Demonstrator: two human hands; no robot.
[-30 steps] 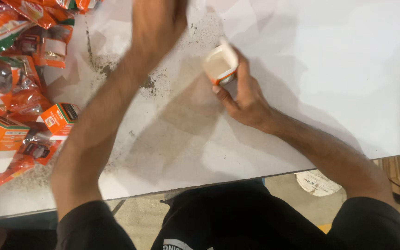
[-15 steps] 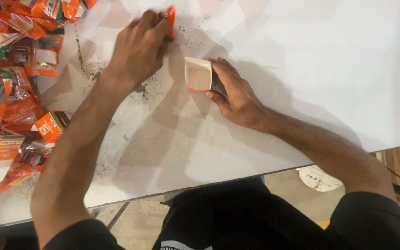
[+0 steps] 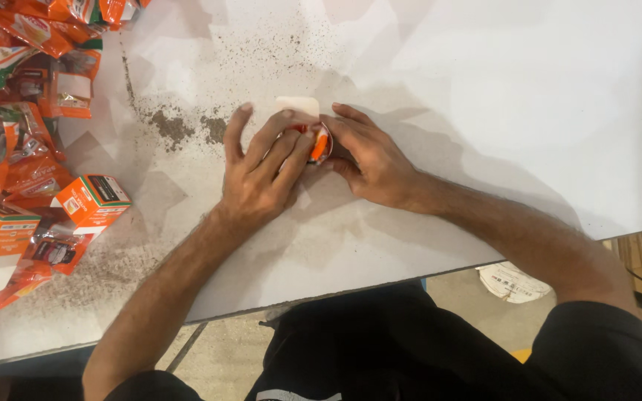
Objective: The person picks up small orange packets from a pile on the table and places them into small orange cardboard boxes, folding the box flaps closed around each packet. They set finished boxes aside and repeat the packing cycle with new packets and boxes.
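Observation:
Both my hands meet at the middle of a white table (image 3: 484, 89). My left hand (image 3: 261, 167) lies palm down with its fingers on a small orange sachet (image 3: 319, 145). My right hand (image 3: 369, 156) grips a small white box (image 3: 296, 105) whose open flap shows just above my fingers. The sachet sits at the box's mouth, between the two hands. Most of the box is hidden under my fingers.
A heap of orange sachets (image 3: 16, 89) and small orange cartons (image 3: 94, 200) covers the table's left side. Dark powder (image 3: 180, 126) is scattered on the white surface left of my hands. The table's front edge (image 3: 321, 293) runs just above my lap.
My left hand has come back from the far side of the table with an orange sachet and now presses it at the box, which my right hand has lowered onto the table.

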